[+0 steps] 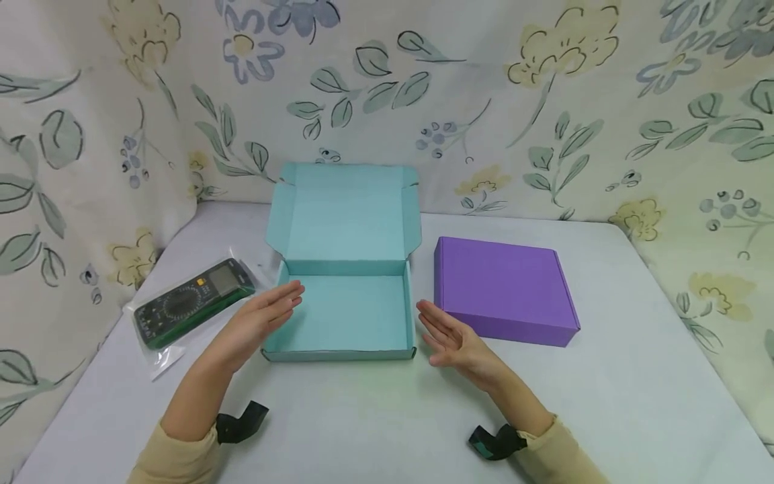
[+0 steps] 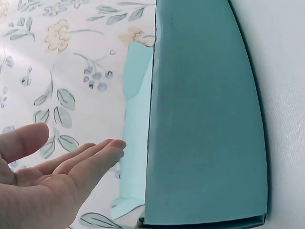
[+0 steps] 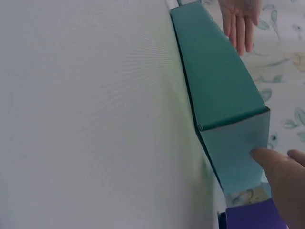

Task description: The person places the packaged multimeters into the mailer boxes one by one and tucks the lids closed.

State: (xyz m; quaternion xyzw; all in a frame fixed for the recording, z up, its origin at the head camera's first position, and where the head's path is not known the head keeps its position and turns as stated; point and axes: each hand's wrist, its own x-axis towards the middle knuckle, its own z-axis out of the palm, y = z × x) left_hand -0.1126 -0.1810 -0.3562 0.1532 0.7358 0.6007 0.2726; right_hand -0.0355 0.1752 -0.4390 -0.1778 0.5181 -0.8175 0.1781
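A teal cardboard box [image 1: 347, 312] stands on the table with its lid [image 1: 347, 212] raised at the back; its inside shows bare. My left hand [image 1: 263, 319] is held at the box's left side with straight fingers, and it holds nothing. In the left wrist view, the box's front wall [image 2: 205, 119] lies beside that hand [image 2: 66, 174]. My right hand [image 1: 456, 343] is by the box's right side, fingers extended, palm turned inward, with nothing in it. The right wrist view has the right hand's fingers [image 3: 281, 171] overlapping the box's side wall [image 3: 238, 152].
A closed purple box [image 1: 504, 286] lies right of the teal one, just behind my right hand. To the left lies a multimeter [image 1: 193, 302] in a clear plastic bag. A floral cloth [image 1: 471, 101] hangs behind the white table [image 1: 363, 423].
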